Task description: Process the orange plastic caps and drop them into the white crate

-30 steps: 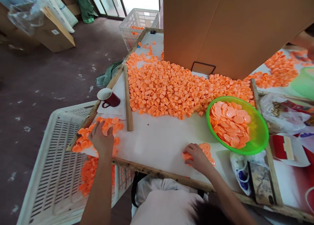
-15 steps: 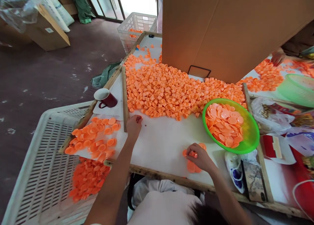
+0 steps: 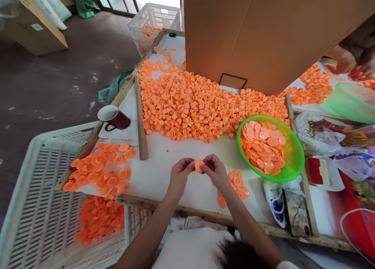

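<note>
My left hand and my right hand meet above the white tabletop, fingertips pinching an orange plastic cap between them. Whether it is one piece or two put together is hidden by the fingers. Beyond them spreads a big heap of small orange cup-shaped caps. Several flat orange discs lie loose beside my right wrist. More discs fill part of a bright green bowl to the right. Orange caps with wide rims are scattered at the table's left corner.
A maroon mug stands left of a wooden strip. Below the left edge, a white crate contains orange pieces. A large cardboard box rises behind the heap. A phone lies at right; another person's hands work beyond.
My left hand has come right and nearer from beside the wooden strip. My right hand has lifted off the loose discs and moved left, and both now pinch the orange cap together.
</note>
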`<state>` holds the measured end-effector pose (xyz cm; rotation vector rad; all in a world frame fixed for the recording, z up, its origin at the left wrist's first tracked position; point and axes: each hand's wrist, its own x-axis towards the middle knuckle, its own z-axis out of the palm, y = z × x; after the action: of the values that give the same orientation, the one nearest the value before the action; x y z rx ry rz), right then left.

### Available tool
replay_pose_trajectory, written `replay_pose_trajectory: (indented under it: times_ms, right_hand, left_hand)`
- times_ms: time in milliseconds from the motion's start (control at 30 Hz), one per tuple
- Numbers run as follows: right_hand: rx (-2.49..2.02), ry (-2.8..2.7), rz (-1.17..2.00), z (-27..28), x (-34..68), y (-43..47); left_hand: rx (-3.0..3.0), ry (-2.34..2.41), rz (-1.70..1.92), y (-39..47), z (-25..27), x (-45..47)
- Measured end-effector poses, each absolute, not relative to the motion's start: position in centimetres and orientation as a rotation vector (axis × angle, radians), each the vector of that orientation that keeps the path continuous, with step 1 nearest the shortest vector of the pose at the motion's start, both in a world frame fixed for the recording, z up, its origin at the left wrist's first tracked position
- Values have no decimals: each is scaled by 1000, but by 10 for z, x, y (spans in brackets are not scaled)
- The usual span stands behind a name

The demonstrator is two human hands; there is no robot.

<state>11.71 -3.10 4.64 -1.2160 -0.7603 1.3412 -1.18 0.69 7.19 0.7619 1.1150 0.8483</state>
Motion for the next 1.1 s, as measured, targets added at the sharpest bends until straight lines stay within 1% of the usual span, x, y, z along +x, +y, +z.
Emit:
replay_pose_trajectory:
  times_ms: [233,467,633,800,1033,1100]
  right_hand:
    - [-1347,-916,1199,43,117,-42]
    - [-1307,-913,1249,41,119,-41]
    - [-1226,-812,1395,41,114,-41]
    - [-1220,-864,1283,43,106,-43]
    - [-1304,-957,1221,54,101,-41]
    - [-1337,-988,1253,57,100,-40]
  left_hand:
    - [879,1162,807,4,69,-11]
    - [887,1065,766,-3,69,-10]
    - [910,1081,790,-6,66,-13]
    - [956,1091,836,-5,63,-12]
    - [986,1094,883,-6,66,-12]
    - [1019,1108,862,-9,59,-15]
